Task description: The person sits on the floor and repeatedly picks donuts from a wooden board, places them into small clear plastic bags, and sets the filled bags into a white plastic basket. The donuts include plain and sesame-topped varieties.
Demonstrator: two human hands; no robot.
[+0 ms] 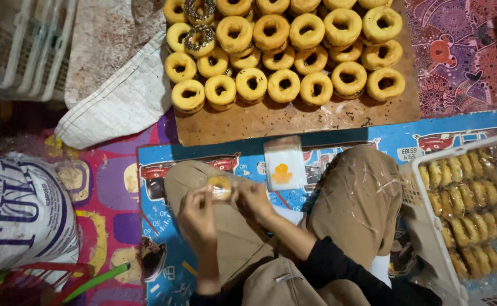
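Note:
Sitting cross-legged on a mat, I hold a small clear plastic bag with a donut (221, 187) inside it over my left knee. My left hand (196, 214) grips the bag's left side and my right hand (255, 198) grips its right side. A stack of empty clear bags with an orange print (283, 165) rests on the mat between my knees. Ahead lies a wooden board (294, 119) piled with several yellow ring donuts (284, 85), a few topped with chocolate sprinkles (199, 38).
A white plastic crate (424, 226) at my right holds rows of bagged donuts (469, 204). A white printed sack (19, 209) lies at left, a woven cloth (118, 96) beside the board, and white crates (22, 51) at top left.

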